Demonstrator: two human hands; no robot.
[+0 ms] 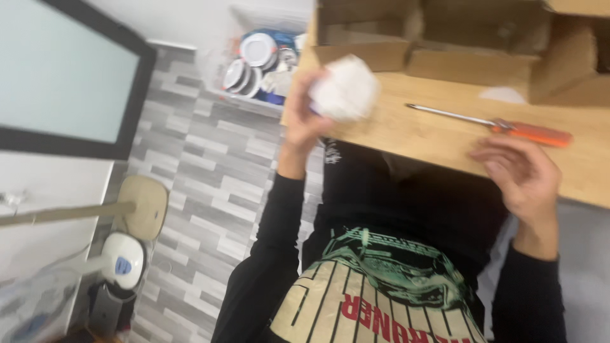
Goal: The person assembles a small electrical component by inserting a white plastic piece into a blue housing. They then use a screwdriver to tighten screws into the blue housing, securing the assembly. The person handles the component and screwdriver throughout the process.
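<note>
Left hand (pixel 304 114) holds white crumpled wad (pixel 344 88), blurred

Wooden table (pixel 432 136) carries screwdriver (pixel 495 125), seemingly cardboard boxes (pixel 470 60).

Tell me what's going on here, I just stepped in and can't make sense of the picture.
A person in black sleeves sits at a wooden table. The left hand is raised at the table's edge, gripping a crumpled white wad, perhaps paper or plastic; blur hides what exactly. The right hand rests half-curled and empty on the near edge, just short of an orange-handled screwdriver lying flat on the table. Open cardboard boxes stand behind it.
</note>
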